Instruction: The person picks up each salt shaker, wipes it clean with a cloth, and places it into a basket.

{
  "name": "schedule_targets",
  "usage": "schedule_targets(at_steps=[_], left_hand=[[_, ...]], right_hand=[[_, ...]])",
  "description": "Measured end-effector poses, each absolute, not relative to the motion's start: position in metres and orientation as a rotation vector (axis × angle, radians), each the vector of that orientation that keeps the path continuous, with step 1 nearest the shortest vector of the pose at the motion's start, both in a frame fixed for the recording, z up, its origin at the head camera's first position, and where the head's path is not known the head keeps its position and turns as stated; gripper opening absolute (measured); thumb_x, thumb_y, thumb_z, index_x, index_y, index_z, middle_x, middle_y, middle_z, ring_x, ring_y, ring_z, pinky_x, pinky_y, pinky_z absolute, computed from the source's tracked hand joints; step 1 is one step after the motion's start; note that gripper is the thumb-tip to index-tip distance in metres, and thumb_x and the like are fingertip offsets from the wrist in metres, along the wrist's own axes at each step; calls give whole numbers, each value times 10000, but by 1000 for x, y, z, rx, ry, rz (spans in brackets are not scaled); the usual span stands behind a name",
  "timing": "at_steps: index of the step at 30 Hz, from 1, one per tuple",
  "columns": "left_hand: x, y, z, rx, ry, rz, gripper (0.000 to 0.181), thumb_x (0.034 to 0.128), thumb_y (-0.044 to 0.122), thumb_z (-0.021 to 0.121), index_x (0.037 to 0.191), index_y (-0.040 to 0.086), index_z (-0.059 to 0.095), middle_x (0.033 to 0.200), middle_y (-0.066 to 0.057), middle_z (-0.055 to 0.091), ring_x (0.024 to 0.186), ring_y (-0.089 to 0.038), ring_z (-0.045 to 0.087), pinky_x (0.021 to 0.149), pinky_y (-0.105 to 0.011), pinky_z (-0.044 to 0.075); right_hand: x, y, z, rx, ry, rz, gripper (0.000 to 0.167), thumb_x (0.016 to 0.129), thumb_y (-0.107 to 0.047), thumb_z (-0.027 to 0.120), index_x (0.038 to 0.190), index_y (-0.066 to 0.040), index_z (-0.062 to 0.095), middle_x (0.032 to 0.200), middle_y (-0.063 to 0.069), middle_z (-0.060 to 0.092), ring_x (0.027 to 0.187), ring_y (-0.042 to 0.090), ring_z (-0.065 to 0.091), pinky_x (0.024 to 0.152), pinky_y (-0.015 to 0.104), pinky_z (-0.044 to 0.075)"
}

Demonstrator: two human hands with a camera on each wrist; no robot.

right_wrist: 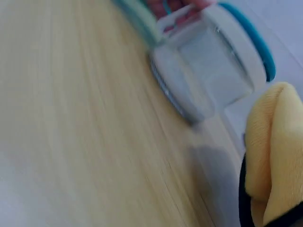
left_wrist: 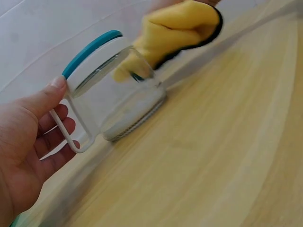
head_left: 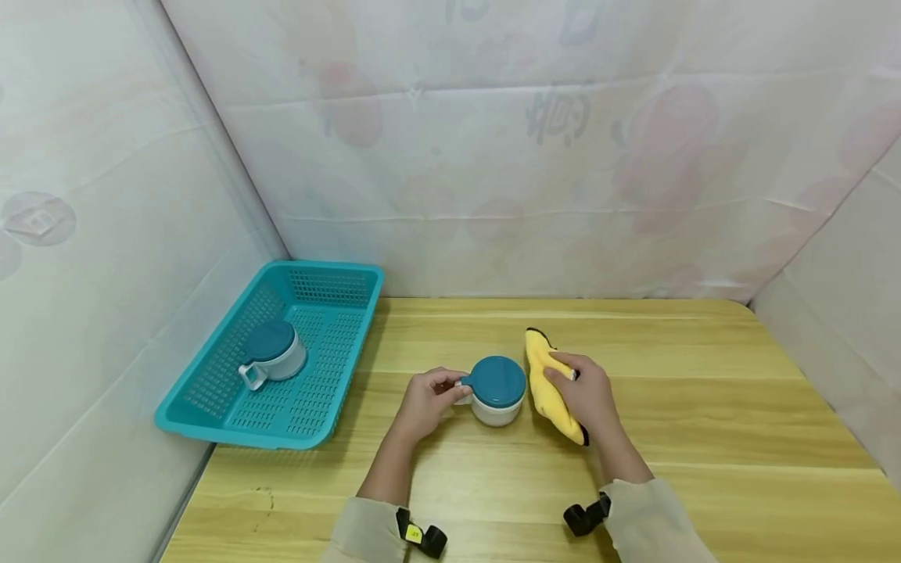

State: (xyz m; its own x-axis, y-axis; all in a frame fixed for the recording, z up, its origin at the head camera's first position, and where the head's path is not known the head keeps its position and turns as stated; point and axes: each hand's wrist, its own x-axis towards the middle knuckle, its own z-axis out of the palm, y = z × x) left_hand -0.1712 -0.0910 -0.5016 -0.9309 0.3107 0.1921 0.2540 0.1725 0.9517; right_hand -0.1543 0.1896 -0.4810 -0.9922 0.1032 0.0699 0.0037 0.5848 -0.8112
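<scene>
A clear seasoning jar (head_left: 497, 391) with a blue lid, a white collar and a side handle stands at the middle of the table. My left hand (head_left: 425, 403) holds it by the handle, the thumb up at the lid's tab and the fingers behind the handle, as the left wrist view (left_wrist: 38, 127) shows. Just right of the jar, my right hand (head_left: 587, 391) grips a folded yellow cloth (head_left: 545, 387) with a black edge. A narrow gap parts cloth and jar in the head view. My right fingers are mostly hidden in the right wrist view, where the cloth (right_wrist: 274, 151) fills the right side.
On the left of the table sits a teal plastic basket (head_left: 338, 399) with perforated walls. A second jar (head_left: 278, 356) of the same kind, blue-lidded, lies inside it. Pale printed sheets (head_left: 493, 156) hang behind and beside the wooden table (head_left: 704, 407).
</scene>
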Motion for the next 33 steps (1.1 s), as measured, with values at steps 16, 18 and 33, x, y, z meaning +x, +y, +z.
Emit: schedule_targets(at_steps=[16, 18, 33], left_hand=[[-171, -88, -503, 549, 2379, 1933, 178, 889, 213, 730, 1048, 146, 771, 900, -2, 678, 833, -135, 600, 715, -222, 538], [-170, -88, -504, 550, 2380, 1932, 178, 890, 215, 727, 1048, 146, 771, 899, -2, 676, 831, -131, 598, 713, -220, 537], [-170, -87, -503, 553, 2369, 1938, 192, 892, 212, 727, 1063, 135, 768, 917, -16, 685, 838, -131, 604, 712, -224, 538]], right_hand=[[-126, 166, -474, 200, -2761, 1080, 598, 863, -253, 714, 1422, -167, 518, 1529, 113, 348, 1355, 393, 398, 986, 618, 443], [-124, 164, -474, 227, -2788, 1049, 676, 827, -265, 751, 1442, -164, 487, 1538, 122, 324, 1360, 396, 376, 986, 626, 440], [-124, 156, -487, 247, -2971, 489, 554, 811, -283, 728, 1301, -50, 617, 1448, 237, 424, 1212, 471, 485, 960, 632, 434]])
